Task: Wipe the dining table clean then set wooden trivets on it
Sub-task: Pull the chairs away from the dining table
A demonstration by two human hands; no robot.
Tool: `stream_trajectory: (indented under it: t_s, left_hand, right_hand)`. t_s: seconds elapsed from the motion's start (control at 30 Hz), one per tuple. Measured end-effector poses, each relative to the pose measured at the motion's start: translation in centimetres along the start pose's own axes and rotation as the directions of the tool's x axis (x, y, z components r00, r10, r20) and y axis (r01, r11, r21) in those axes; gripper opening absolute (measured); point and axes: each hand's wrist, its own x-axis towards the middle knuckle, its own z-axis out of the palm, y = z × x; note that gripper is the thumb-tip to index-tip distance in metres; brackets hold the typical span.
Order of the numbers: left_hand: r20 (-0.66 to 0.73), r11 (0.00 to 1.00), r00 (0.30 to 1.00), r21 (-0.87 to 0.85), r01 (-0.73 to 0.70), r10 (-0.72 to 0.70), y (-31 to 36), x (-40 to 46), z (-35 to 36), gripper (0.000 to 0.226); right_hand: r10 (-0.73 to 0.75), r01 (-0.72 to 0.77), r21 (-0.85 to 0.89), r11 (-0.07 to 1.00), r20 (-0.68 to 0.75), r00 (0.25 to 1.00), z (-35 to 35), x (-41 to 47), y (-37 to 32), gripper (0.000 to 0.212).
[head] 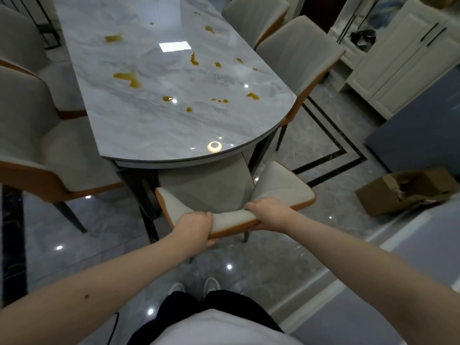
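The long grey marble-look desk (154,120) has a glossy top and a rounded near end. Many amber liquid stains (129,78) lie on it, most of them in the middle and toward the far part, well apart from both hands. At the rounded end of the desk stands a chair with a pale grey padded back and an orange edge (278,185); its seat is partly under the desk. The left hand (194,229) grips the top edge of this chair back, fingers curled over the padding and the thumb below. The right hand (265,215) grips the same edge, just beside the left one. More grey padded chairs (37,135) stand along both long sides of the desk. To the right of the desk, on the shiny grey tiled floor (311,245), lies an open brown cardboard box (403,192), and beyond it are cream panelled cabinets (403,63).
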Motion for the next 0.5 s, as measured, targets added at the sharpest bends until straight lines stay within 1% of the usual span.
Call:
stream_trajectory:
  t_s: [0.13, 0.33, 0.5]
  left_hand:
    - [-0.035, 0.999, 0.999, 0.022, -0.029, 0.030, -0.2, 0.1, 0.2, 0.053]
    - [-0.060, 0.999, 0.998, 0.040, -0.023, 0.026, -0.8, 0.6, -0.3, 0.050]
    - [-0.034, 0.999, 0.999, 0.050, 0.000, 0.002, -1.5, 1.2, -0.7, 0.052]
  right_hand:
    - [-0.008, 0.008, -0.018, 1.000, 0.001, 1.000, -0.1, 0.3, -0.1, 0.050]
    - [-0.023, 0.024, -0.040, 0.999, 0.012, 1.000, -1.2, 0.8, -0.1, 0.048]
    - [-0.031, 0.033, -0.091, 0.995, 0.025, 0.999, -1.8, 1.7, 0.0, 0.050]
